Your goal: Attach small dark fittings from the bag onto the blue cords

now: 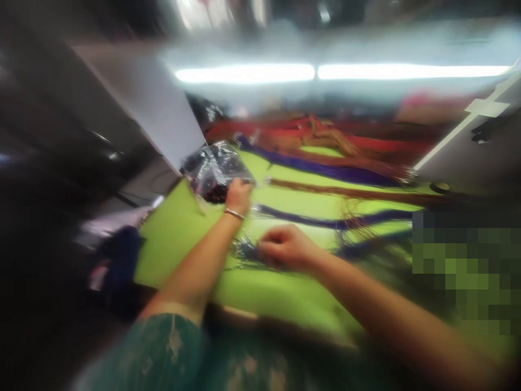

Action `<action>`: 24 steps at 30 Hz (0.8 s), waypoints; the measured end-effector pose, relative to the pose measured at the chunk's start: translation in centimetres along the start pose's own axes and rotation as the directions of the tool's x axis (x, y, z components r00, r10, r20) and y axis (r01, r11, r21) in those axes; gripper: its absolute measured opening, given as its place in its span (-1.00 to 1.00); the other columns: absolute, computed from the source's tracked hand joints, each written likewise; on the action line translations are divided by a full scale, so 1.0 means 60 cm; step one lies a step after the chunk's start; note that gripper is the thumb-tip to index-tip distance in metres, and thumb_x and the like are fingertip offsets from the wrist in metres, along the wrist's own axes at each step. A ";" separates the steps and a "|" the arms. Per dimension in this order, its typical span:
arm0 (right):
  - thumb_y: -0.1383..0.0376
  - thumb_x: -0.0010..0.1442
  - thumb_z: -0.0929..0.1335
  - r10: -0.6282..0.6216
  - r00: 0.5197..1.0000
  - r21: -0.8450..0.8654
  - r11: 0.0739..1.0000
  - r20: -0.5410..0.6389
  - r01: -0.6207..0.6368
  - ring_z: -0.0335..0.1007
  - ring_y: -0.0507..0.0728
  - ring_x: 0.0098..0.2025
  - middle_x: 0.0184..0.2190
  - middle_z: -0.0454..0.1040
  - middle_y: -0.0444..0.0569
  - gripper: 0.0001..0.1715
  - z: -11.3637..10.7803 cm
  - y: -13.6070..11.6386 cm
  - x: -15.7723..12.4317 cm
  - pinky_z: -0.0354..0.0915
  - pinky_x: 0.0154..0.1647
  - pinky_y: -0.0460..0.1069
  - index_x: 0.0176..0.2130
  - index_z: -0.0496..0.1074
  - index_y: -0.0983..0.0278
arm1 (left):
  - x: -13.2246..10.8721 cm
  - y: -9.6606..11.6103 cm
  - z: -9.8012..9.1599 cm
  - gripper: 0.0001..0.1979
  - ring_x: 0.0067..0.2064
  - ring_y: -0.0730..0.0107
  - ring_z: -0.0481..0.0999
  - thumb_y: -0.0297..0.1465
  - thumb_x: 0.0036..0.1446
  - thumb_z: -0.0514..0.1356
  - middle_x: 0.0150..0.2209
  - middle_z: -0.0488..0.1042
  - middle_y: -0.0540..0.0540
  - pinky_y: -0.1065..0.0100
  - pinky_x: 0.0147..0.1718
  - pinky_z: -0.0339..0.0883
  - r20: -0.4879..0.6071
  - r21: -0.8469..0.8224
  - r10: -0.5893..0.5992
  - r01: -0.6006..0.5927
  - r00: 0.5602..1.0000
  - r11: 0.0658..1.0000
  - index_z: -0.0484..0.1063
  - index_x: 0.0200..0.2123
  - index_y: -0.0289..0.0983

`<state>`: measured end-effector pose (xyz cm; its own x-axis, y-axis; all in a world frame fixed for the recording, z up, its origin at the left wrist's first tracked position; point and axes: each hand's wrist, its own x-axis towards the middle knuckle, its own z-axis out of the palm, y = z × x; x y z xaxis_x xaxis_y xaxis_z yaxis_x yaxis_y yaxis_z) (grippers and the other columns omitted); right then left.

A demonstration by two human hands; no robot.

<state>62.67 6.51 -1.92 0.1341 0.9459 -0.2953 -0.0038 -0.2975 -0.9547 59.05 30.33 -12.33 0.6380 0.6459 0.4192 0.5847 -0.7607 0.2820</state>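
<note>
My left hand [239,196] reaches to the near right edge of a clear plastic bag [215,168] with dark contents; its fingers are curled at the bag, and blur hides whether they grip it. Closer to me, my right hand [283,247] is closed in a pinch over the end of a dark wire bundle [248,251] with shiny tips. What the fingertips hold is too blurred to make out. A purple bundle [309,217] and a brown bundle [345,191] lie across the green tabletop [175,239] beyond the right hand.
Red wires [277,129] and a thick purple bundle [325,167] lie along the back. A black tape roll [439,187] is at the right. White panels [150,98] flank the table, under bright tube lights [244,73]. Dark blue cloth [124,260] hangs at left.
</note>
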 end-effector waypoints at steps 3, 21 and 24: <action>0.32 0.01 0.34 0.065 0.997 0.095 0.994 -0.032 -0.062 0.23 -0.11 -0.70 -0.72 0.34 -0.21 -0.87 -0.001 0.039 0.011 0.15 -0.71 -0.23 -0.51 0.39 0.36 | 0.002 -0.014 -0.003 -0.80 -0.14 0.20 0.35 -0.45 0.00 0.17 -0.21 0.32 -0.19 0.26 -0.13 0.22 -0.004 -0.164 -0.091 0.089 0.996 0.982 0.51 -0.27 -0.29; 0.23 -0.03 0.35 0.058 0.965 0.172 0.985 -0.257 -0.014 0.05 -0.12 -0.76 -0.67 0.34 -0.22 -0.82 -0.065 0.088 0.038 0.01 -0.79 -0.18 -0.45 0.35 0.31 | -0.078 0.084 -0.121 -0.87 -0.33 0.44 0.51 -0.50 -0.03 0.24 -0.38 0.43 -0.06 0.37 -0.23 0.40 0.433 -0.901 -0.332 0.412 0.838 -0.136 0.38 -0.34 -0.35; 0.25 -0.05 0.33 0.021 0.945 0.039 0.999 -0.327 -0.009 0.01 -0.11 -0.75 -0.72 0.27 -0.24 -0.84 -0.068 0.082 0.037 -0.02 -0.75 -0.16 -0.53 0.33 0.31 | -0.116 0.119 -0.130 -0.89 -0.30 0.39 0.52 -0.55 -0.05 0.25 -0.38 0.44 -0.09 0.33 -0.21 0.41 0.642 -0.762 -0.183 0.594 0.744 -0.259 0.40 -0.38 -0.38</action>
<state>66.99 6.61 -7.12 0.4511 0.8450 -0.2873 -0.0439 -0.3005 -0.9528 54.87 19.92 -6.47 0.6894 0.6619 -0.2942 -0.1540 0.5308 0.8334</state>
